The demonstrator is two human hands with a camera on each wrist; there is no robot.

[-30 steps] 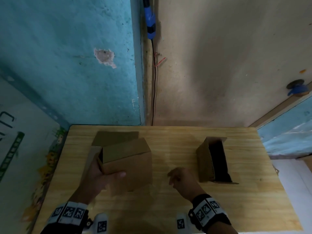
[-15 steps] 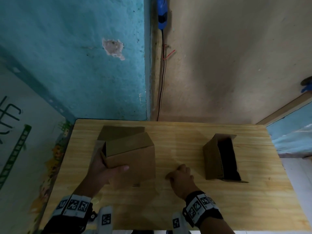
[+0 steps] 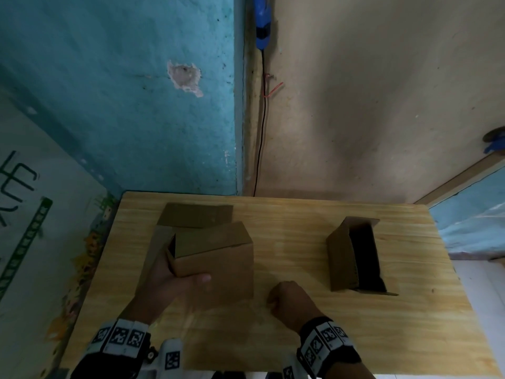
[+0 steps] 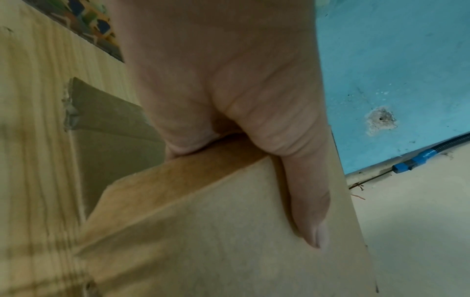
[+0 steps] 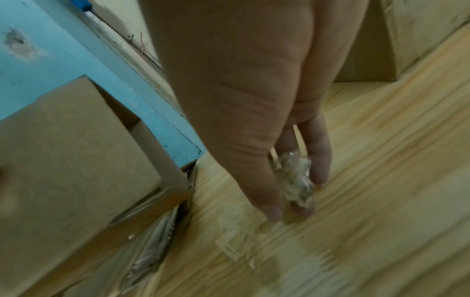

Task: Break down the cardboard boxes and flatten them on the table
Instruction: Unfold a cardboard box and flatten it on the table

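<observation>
Left hand point(image 3: 175, 280) gripping the upright cardboard box point(image 3: 216, 258) at frame centre-left over a flattened box point(image 3: 195, 216), right hand point(image 3: 291, 299) just lower-right of it pinching a crumpled tape wad point(image 5: 296, 178), second open box point(image 3: 352, 255) further right on table point(image 3: 300, 337).

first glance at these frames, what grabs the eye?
The cardboard box at the table's left, gripped by the left hand with the thumb across its front face. Next, the right hand low over the wooden table beside it, pinching a crumpled wad of clear tape. Then the second box, open and dark inside, standing alone at the right, and a flattened box lying behind the held one.
</observation>
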